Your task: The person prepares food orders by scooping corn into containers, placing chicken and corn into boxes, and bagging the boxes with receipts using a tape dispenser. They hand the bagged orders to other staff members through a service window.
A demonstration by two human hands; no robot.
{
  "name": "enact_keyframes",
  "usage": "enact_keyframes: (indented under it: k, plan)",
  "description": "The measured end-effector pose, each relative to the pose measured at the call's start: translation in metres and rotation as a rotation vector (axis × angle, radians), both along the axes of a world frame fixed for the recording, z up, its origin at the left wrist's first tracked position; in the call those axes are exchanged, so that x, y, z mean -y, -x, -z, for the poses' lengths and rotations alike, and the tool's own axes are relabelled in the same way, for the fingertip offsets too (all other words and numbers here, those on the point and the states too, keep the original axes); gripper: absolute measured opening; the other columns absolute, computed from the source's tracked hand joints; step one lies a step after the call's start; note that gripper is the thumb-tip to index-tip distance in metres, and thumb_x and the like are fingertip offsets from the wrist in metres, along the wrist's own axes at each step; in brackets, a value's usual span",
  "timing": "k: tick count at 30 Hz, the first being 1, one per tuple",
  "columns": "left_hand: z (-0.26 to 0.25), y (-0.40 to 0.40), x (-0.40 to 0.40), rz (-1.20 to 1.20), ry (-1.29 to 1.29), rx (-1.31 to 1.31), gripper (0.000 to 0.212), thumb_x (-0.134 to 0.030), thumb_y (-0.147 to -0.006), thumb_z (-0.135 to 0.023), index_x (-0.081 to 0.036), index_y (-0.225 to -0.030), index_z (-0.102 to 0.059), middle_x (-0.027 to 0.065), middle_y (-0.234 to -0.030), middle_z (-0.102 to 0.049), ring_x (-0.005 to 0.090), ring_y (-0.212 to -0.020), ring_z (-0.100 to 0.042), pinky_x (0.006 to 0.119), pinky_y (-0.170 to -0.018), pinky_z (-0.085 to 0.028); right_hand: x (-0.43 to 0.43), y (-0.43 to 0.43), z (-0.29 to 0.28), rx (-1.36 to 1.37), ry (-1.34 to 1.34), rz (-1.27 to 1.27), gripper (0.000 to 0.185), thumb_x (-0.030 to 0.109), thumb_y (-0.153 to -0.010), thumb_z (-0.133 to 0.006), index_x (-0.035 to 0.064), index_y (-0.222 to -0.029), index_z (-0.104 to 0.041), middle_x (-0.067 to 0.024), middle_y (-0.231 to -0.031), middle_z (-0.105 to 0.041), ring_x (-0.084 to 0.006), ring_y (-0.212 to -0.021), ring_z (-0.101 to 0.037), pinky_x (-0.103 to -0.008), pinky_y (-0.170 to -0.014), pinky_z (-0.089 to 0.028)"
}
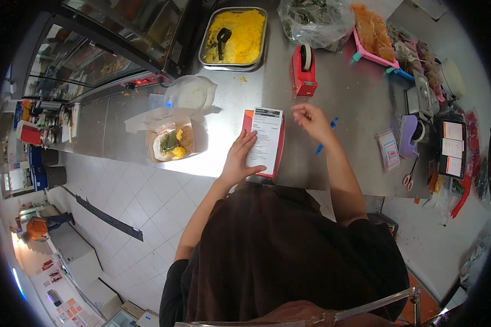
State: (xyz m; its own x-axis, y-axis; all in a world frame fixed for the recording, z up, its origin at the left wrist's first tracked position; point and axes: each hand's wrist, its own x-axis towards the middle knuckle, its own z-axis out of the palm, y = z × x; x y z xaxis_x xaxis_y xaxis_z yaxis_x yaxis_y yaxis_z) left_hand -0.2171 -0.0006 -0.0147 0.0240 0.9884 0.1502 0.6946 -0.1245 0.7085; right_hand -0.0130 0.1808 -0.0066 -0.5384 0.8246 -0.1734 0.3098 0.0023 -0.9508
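Observation:
A printed paper slip (266,139) lies on a flat red and orange packet or box (248,117) at the table's front edge. My left hand (242,157) holds the slip down against it, fingers spread and thumb near the lower end. Just right of the slip, my right hand (311,120) is raised with its fingers partly curled; whether something small is between the fingertips cannot be made out. Beyond it stands a red tape dispenser (305,75) with a roll in it. A blue pen (327,135) lies partly behind my right forearm.
Left are an open food box (172,141) and plastic lids (192,92). A metal tray of yellow food (241,36) holds a black spoon (223,41). Scissors (409,178), a purple tape dispenser (407,137) and a tablet (452,149) are right. A person (39,227) stands far left.

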Motion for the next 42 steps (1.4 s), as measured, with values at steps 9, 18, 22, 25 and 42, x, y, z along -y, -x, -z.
enact_keyframes:
  k: [9,18,22,25,42]
  plan:
    - [0.002,-0.001,0.0,0.001,-0.016,0.043,0.083,-0.029,-0.056,-0.081,-0.001,-0.125,-0.044,0.0135,-0.135,-0.04,0.0371,-0.13,-0.026,0.043,-0.105,-0.028,-0.047,-0.02,0.099,0.024,-0.143,0.543,0.03,0.024,-0.08,-0.065,0.0007,-0.098,-0.061,-0.0103,-0.088,-0.063,-0.0183,-0.076,-0.06,-0.03,-0.07,-0.047]
    - [0.002,0.0,0.005,-0.02,0.027,0.028,0.082,-0.028,-0.057,-0.081,-0.001,-0.125,-0.045,0.0127,-0.135,-0.04,0.0359,-0.131,-0.026,0.042,-0.106,-0.028,-0.062,0.005,0.092,0.279,-0.278,0.482,0.033,0.027,-0.076,-0.069,-0.0025,-0.088,-0.064,-0.0141,-0.087,-0.06,-0.0244,-0.076,-0.06,-0.0336,-0.069,-0.048]
    - [0.0,-0.002,0.0,0.0,0.012,0.033,0.082,-0.028,-0.057,-0.081,-0.001,-0.125,-0.045,0.0121,-0.135,-0.041,0.0352,-0.131,-0.026,0.041,-0.106,-0.028,-0.073,-0.02,0.114,0.185,-0.191,0.457,0.025,0.018,-0.079,-0.066,-0.0028,-0.092,-0.063,-0.0072,-0.081,-0.064,-0.0148,-0.071,-0.06,-0.0264,-0.064,-0.046]
    - [0.0,-0.002,0.001,-0.01,0.024,0.034,0.082,-0.027,-0.057,-0.081,-0.001,-0.126,-0.044,0.0113,-0.135,-0.041,0.0344,-0.131,-0.025,0.041,-0.106,-0.027,-0.072,-0.034,0.105,0.114,0.073,0.363,0.019,0.014,-0.082,-0.063,-0.0037,-0.089,-0.061,-0.0048,-0.078,-0.063,-0.0115,-0.069,-0.059,-0.0233,-0.061,-0.047]
    - [0.001,-0.001,0.005,-0.004,-0.027,0.042,0.081,-0.027,-0.057,-0.081,-0.002,-0.125,-0.045,0.0109,-0.135,-0.04,0.0348,-0.131,-0.026,0.041,-0.106,-0.028,0.058,0.027,-0.01,0.27,-0.708,-0.234,0.016,0.016,-0.08,-0.055,0.0037,-0.089,-0.059,-0.0134,-0.089,-0.054,-0.0294,-0.085,-0.055,-0.0379,-0.074,-0.046]
